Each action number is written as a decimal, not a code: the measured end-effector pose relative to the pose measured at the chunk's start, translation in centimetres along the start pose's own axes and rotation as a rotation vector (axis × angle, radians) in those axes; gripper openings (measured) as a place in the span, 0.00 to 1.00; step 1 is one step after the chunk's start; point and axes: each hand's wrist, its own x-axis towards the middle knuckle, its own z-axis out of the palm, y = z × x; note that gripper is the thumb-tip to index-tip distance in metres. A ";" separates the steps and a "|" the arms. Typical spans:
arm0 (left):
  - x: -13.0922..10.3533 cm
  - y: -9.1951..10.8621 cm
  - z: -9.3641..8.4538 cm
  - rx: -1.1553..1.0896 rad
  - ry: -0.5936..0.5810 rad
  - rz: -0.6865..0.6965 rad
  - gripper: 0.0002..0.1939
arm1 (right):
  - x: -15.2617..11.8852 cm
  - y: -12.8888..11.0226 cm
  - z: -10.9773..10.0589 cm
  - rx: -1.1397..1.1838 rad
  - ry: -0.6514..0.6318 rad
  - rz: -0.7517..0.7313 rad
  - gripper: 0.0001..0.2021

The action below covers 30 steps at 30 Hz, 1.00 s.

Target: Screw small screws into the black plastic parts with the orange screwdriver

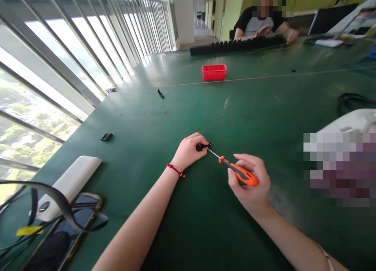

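Note:
Near the middle of the green table, my left hand (189, 149) is closed on a small black part (202, 146), with the fingers covering much of it. A red bracelet circles that wrist. My right hand (257, 192) holds a screwdriver (239, 172) by its orange and dark grey handle, thumb below and fingers above, loosely curved. The thin metal shaft points left, and its tip meets the black part or lies right beside it; I cannot tell whether it sits in a screw.
A red plastic basket (214, 73) stands farther back. Small black pieces (106, 137) lie to the left. A white power bank (69, 186), a phone (63, 235) and cables occupy the near left. Across the table, a person (261, 22) sits behind a long black strip (235, 46).

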 end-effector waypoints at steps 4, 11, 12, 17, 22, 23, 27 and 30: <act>0.0 0.1 0.0 0.016 0.000 -0.001 0.06 | -0.1 0.2 0.0 0.043 -0.009 0.035 0.22; 0.0 0.1 0.1 0.034 0.004 0.000 0.06 | -0.2 0.2 0.1 0.052 0.024 0.025 0.22; 0.0 0.1 0.1 0.034 0.005 0.000 0.06 | -0.1 0.2 0.1 0.063 0.028 0.026 0.23; 0.0 0.1 0.0 0.036 0.005 -0.002 0.05 | 0.0 -0.1 0.0 0.000 -0.089 0.047 0.12; -0.1 0.1 0.0 0.039 0.004 -0.002 0.06 | -0.3 0.2 0.2 0.095 0.019 0.058 0.23; -0.1 0.0 0.0 0.040 0.004 -0.002 0.06 | -0.3 0.2 0.2 0.101 0.005 0.065 0.24; -0.1 0.0 0.0 0.036 0.002 -0.003 0.06 | -0.3 0.2 0.1 0.090 -0.101 0.146 0.18; 0.0 0.1 0.0 0.039 0.005 0.001 0.06 | -0.1 0.0 0.2 0.126 -0.003 0.090 0.22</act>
